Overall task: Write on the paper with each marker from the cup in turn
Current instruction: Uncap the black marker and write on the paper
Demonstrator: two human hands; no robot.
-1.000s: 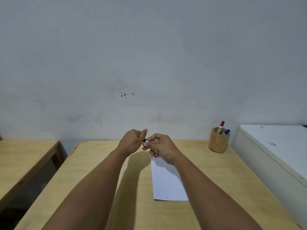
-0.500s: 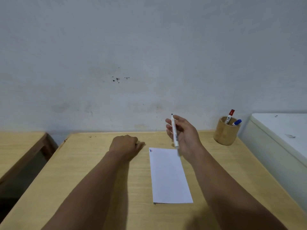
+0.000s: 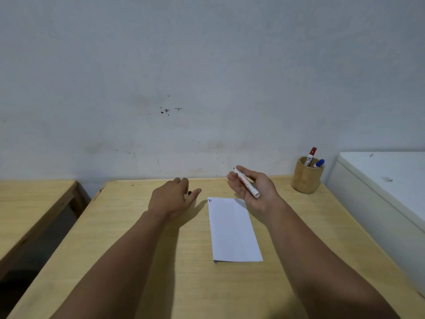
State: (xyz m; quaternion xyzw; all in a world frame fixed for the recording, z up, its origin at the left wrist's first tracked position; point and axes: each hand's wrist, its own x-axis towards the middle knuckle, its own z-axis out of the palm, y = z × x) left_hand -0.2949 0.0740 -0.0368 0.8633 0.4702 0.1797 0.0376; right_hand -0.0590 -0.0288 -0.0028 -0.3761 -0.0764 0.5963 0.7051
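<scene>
A white sheet of paper (image 3: 232,229) lies on the wooden table (image 3: 138,249), with tiny red and blue marks at its far left corner. My right hand (image 3: 257,192) hovers over the paper's far right corner, holding an uncapped white marker (image 3: 246,184) whose black tip points away from me. My left hand (image 3: 171,198) rests on the table left of the paper, fingers spread. A small black cap (image 3: 189,192) shows between its thumb and forefinger, not pinched. The bamboo cup (image 3: 307,179) at the back right holds a red marker (image 3: 311,155) and a blue marker (image 3: 319,163).
A white chest (image 3: 391,180) stands against the table's right side, just past the cup. A second wooden table (image 3: 30,199) sits to the left across a dark gap. A grey wall runs along the table's far edge.
The hands separated after pulling the cap off. My left hand went down to the table and its fist has opened. My right hand tilted the marker from upright to slanted.
</scene>
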